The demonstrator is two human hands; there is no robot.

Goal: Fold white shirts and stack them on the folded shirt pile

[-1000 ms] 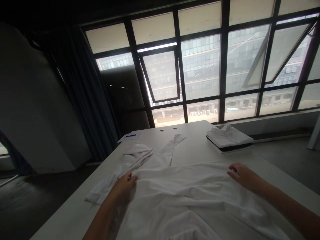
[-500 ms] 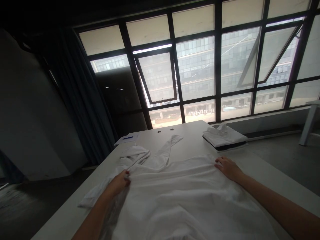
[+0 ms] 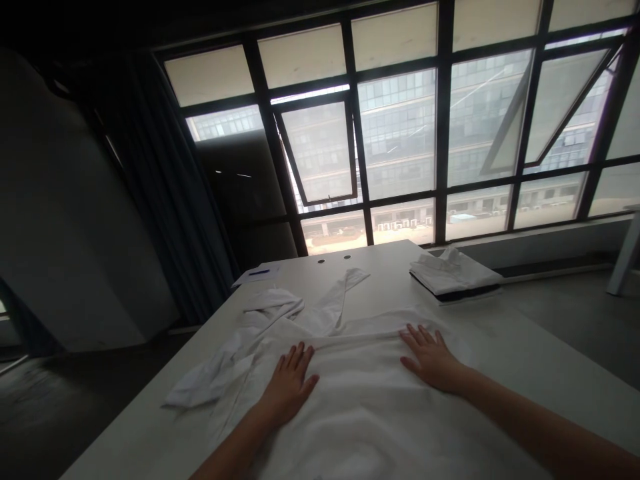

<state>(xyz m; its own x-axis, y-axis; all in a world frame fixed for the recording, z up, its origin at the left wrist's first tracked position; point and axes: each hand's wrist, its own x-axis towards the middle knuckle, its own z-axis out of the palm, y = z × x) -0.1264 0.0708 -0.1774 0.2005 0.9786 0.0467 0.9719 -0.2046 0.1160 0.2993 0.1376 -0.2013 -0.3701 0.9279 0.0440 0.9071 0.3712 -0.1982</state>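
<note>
Head view: the left hand [image 3: 290, 387] and right hand [image 3: 430, 360] lie open, palms down and apart on a white long-sleeved shirt [image 3: 360, 413], having moved inward from its edges, the left no longer gathering cloth. The shirt spreads over the table [image 3: 525, 347], one sleeve [image 3: 340, 300] reaching toward top centre, another [image 3: 210, 380] bunched at left. Upper right, a folded white shirt [image 3: 453, 273] sits on a dark board [image 3: 465, 292]; upper left lies a paper sheet [image 3: 245, 279] with a blue pen [image 3: 259, 272]

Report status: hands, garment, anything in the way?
Left hand and right hand flat on white shirt, fingers spread. Folded shirt off to the far right, apart from both hands.
</note>
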